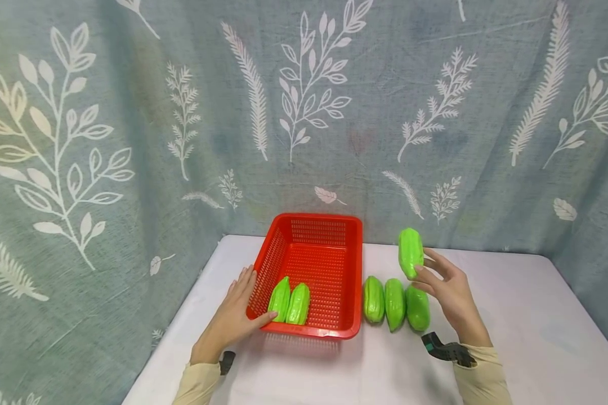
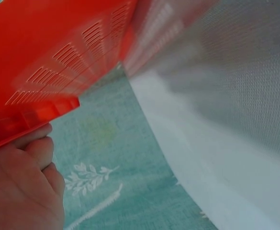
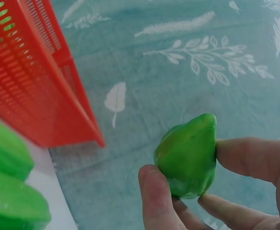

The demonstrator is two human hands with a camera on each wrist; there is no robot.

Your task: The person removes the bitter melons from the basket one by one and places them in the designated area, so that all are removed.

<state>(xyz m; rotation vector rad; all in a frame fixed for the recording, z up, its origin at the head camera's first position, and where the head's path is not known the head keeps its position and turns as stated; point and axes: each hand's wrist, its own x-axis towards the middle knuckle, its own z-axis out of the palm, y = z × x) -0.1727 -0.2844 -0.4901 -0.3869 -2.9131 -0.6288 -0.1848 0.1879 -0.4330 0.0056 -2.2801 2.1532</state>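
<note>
A red plastic basket (image 1: 352,270) with slotted walls stands on the table. Inside, at its near left, lie two green ridged fruits (image 1: 280,301). My left hand (image 1: 238,312) rests at the basket's near-left corner, fingers extended along the left rim and thumb over the front rim. In the left wrist view its fingers (image 2: 43,153) touch the rim's underside. My right hand (image 1: 448,289) pinches another green ridged fruit (image 1: 410,253) between thumb and fingertips, above the table; its pointed end shows in the right wrist view (image 3: 190,155). Under it, three more green fruits (image 1: 394,304) lie side by side.
The white-covered table (image 1: 512,315) stretches to the right and front of the basket. A grey-green curtain (image 1: 365,124) with white leaf prints hangs behind and at both sides. Each wrist carries a dark strap (image 1: 448,351).
</note>
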